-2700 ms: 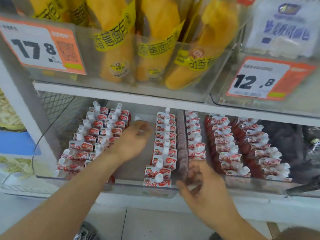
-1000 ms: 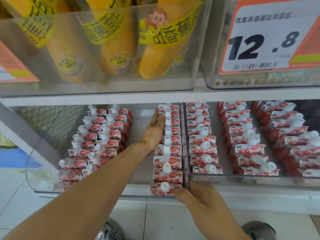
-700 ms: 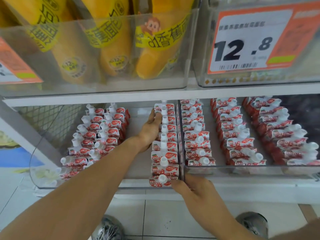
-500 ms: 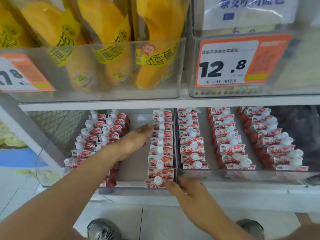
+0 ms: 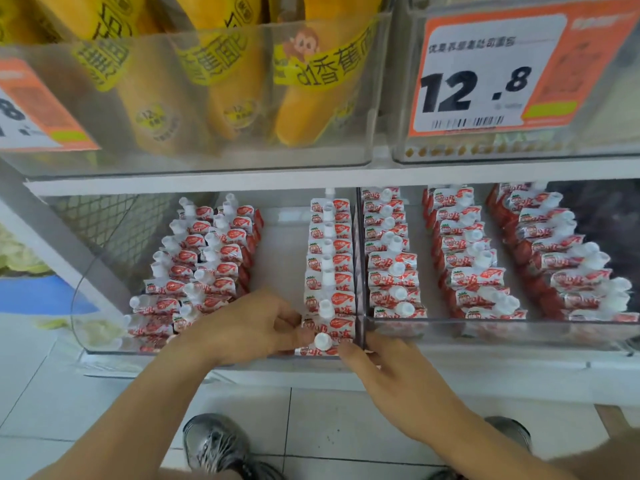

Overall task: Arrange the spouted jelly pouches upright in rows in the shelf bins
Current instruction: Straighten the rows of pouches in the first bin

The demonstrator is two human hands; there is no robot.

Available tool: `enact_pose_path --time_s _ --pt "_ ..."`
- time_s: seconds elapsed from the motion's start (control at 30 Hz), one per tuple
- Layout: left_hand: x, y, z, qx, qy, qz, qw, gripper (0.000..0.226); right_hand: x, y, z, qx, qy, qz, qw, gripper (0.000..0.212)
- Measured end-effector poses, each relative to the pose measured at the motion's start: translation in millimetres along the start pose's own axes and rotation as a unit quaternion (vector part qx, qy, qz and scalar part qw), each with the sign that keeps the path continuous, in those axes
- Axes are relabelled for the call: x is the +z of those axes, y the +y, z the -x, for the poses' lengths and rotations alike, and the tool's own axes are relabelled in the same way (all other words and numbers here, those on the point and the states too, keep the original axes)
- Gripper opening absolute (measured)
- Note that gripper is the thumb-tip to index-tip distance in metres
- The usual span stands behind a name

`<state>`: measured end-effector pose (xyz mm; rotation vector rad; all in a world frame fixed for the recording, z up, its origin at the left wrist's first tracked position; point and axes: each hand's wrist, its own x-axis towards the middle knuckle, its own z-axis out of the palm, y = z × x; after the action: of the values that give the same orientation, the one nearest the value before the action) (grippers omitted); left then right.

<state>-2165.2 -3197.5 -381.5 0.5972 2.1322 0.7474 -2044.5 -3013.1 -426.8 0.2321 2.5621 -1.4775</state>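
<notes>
Right now we're squaring the front pouch of the single row that runs along the right wall of the left bin. Our left hand has curled fingers pinching that pouch's left edge; our right hand has its fingertips on the pouch's right edge at the bin's front corner, though whether it truly grips or only steadies we cannot tell. To do it well, we judge: hold near the top seam, not the soft body, keep the white cap in line with the caps behind, and press the pouch back against its neighbour so it stands rather than leans forward. Avoid pushing hard, or the whole file may slump toward the open floor of the bin. Pouches are red-and-white foil with a strawberry print and a white screw spout on top. Two denser rows sit on the bin's left side, leaning a bit; a bare strip lies between. The right bin holds three rows.
</notes>
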Motion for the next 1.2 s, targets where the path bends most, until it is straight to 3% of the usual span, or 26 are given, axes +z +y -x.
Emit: enact_pose_path --time_s 0.23,0.4,0.53,0.6,0.67,0.73,0.77,0.87,0.93,1.0,1.07,1.2 --pt "7 -1 -10 -0.047 0.077 0.051 0.995 0.027 5 -4 3 -0.003 0.007 -0.010 1.000 0.033" --pt "8 -5 -4 -0.038 0.066 0.030 0.997 0.032 -1 -15 5 0.021 -0.017 0.022 0.999 0.020" --pt "11 -5 6 -0.030 0.094 -0.025 0.995 0.040 -17 -23 7 0.049 -0.087 0.108 0.989 0.049" --pt "8 -4 18 0.001 0.214 -0.029 0.976 0.040 -33 -25 11 0.060 -0.165 0.175 0.969 0.069" --pt "-3 -4 39 0.075 0.396 -0.003 0.915 0.020 -48 -31 20 0.057 -0.236 0.250 0.937 0.078" --pt "-19 -14 63 0.107 0.499 -0.022 0.859 0.012 -58 -49 31 0.038 -0.280 0.275 0.919 0.069" --pt "-27 -24 73 0.108 0.510 -0.054 0.852 0.016 -58 -63 36 0.025 -0.295 0.248 0.922 0.056" --pt "-37 -68 91 0.074 0.436 -0.169 0.881 0.052 -37 -102 31 -0.073 -0.264 0.039 0.961 0.025" --pt "-30 -92 99 0.021 0.370 -0.212 0.904 0.080 -11 -121 10 -0.118 -0.211 -0.027 0.970 0.024" --pt "-19 -110 105 0.001 0.351 -0.249 0.903 0.094 17 -130 -21 -0.185 -0.142 0.092 0.968 0.040" --pt "-13 -124 109 0.019 0.345 -0.283 0.895 0.092 43 -134 -56 -0.249 -0.082 0.236 0.936 0.062" --pt "-16 -140 110 0.059 0.381 -0.281 0.879 0.071 85 -140 -104 -0.262 -0.091 0.295 0.914 0.079"
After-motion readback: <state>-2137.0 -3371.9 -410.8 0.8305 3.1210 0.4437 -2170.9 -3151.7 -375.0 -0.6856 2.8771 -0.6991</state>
